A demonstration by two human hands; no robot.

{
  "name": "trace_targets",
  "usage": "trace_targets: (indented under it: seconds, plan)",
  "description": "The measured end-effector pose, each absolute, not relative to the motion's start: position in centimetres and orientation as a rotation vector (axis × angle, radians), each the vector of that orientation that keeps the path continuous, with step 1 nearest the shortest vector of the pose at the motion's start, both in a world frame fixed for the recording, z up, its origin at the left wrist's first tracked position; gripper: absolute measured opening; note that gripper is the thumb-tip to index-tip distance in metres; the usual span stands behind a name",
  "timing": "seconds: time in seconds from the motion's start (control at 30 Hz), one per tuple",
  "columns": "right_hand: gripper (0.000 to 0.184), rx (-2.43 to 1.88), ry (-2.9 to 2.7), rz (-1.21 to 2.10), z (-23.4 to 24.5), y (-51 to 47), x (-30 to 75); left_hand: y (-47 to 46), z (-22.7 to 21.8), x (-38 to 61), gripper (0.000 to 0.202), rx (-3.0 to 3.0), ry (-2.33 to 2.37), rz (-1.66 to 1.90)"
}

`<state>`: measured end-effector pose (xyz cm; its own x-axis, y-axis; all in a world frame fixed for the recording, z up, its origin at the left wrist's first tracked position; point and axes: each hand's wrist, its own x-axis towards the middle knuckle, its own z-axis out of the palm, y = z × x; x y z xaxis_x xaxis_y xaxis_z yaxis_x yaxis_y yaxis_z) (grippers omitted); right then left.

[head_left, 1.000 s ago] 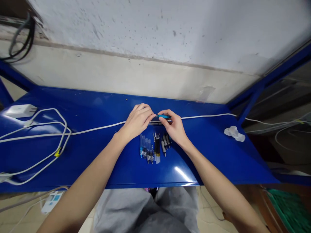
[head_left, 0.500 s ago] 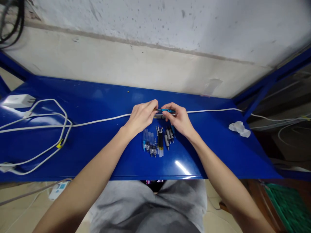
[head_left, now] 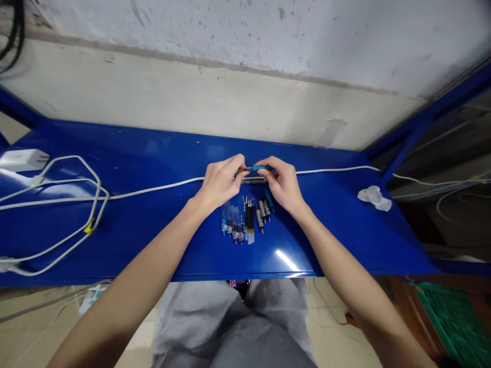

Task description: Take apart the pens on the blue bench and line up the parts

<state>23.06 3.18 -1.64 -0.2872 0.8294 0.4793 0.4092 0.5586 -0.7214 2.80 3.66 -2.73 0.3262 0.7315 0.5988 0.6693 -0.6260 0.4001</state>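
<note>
- Slim blue pen [head_left: 258, 168], held crosswise at the centre of the frame, pinched near both ends.
- Left hand [head_left: 220, 183] and right hand [head_left: 279, 185] on either side, fingers curled together, clamped on the pen.
- Loose pen parts [head_left: 245, 221] set side by side just below the hands, on a blue metal bench [head_left: 326, 230].
- White cable [head_left: 153, 188] stretched across the bench, passing beneath the hands.

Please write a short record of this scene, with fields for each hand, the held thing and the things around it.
Left hand: fingertips pinch one end of a slim blue pen
Right hand: fingers grip the other end of the same pen
Just below the hands: a dark pen
Nearby: a row of pens and refills, lying on a blue metal bench
Under the hands: a white cable
Farther along the bench: a white charger, crumpled clear plastic
</note>
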Motion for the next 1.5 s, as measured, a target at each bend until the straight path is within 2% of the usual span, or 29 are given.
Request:
trace_targets:
  seconds: [0.13, 0.37, 0.47, 0.63, 0.7, 0.83, 1.07, 1.13, 1.23, 1.37, 1.5]
  plan:
    - [0.026, -1.054, -2.000, 0.301, -1.3, 2.8, 23.1, 3.1, -2.5, 3.3, 0.009, 2.519, 1.261, 1.185]
    - [0.027, -1.099, -2.056, 0.121, -1.4, 2.7, 22.9, 2.7, -2.1, 3.6, 0.010, 2.587, 1.244, 1.126]
    - [0.027, -1.068, -2.007, 0.163, -1.5, 2.9, 23.0, 2.9, -1.9, 3.3, 0.013, 2.582, 1.292, 1.134]
    - [0.020, -1.001, -1.823, 0.289, -1.7, 3.3, 23.3, 3.9, -1.8, 2.6, 0.029, 2.614, 1.300, 1.099]
    - [0.019, -0.996, -1.796, 0.391, -1.9, 3.4, 23.4, 4.2, -1.9, 2.4, 0.029, 2.617, 1.280, 1.142]
    - [0.034, -1.099, -1.803, 0.510, -1.8, 3.1, 23.4, 4.4, -1.9, 2.2, 0.021, 2.664, 1.220, 1.243]
    - [0.055, -1.202, -1.804, 0.499, -1.0, 2.6, 23.0, 4.1, -1.6, 2.3, 0.024, 2.750, 1.172, 1.258]
    - [0.047, -1.171, -1.727, 0.514, -0.9, 3.0, 23.4, 4.1, -1.6, 2.4, 0.023, 2.760, 1.156, 1.239]
    - [0.015, -1.115, -1.597, 0.383, -1.1, 4.0, 24.5, 4.2, -1.6, 2.3, 0.022, 2.728, 1.174, 1.219]
    - [0.028, -1.155, -1.455, 0.164, -1.9, 5.3, 26.1, 4.3, -1.8, 2.0, 0.016, 2.691, 1.161, 1.017]
    - [0.043, -1.138, -1.422, 0.238, -2.4, 5.4, 26.2, 4.1, -1.6, 2.1, 0.011, 2.693, 1.123, 0.772]
